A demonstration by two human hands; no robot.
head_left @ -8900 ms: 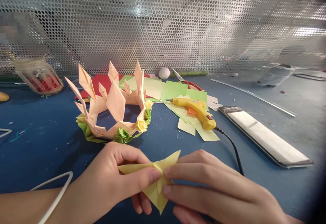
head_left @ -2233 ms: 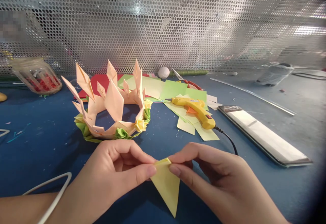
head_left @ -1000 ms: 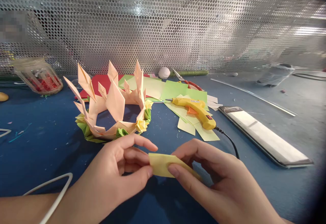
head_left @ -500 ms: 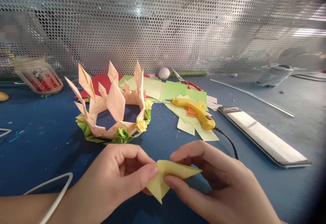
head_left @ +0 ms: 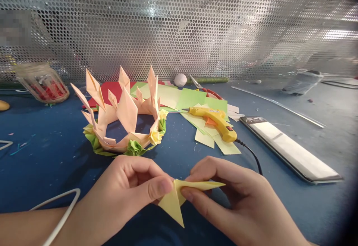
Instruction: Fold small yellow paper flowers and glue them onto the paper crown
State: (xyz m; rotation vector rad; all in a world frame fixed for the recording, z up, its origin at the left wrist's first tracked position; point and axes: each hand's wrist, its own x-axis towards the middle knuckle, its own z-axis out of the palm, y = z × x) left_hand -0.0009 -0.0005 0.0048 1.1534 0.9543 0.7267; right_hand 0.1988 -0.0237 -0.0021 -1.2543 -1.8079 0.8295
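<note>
Left hand and right hand are pinching pale-yellow, pointed folded-paper piece; any uneven tug is risking torn crease.

The left hand and right hand are bare, with short, rounded thumbnails. A thin, smooth white cord bends across the bare left forearm; whether it is worn is unclear.

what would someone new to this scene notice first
Probably the spiky peach paper crown, trimmed with green and yellow, on the blue table beyond the hands. Next, the yellow glue gun lying on paper sheets to the crown's right. Closest to the camera, the left hand and right hand pinch a folded yellow paper.
</note>
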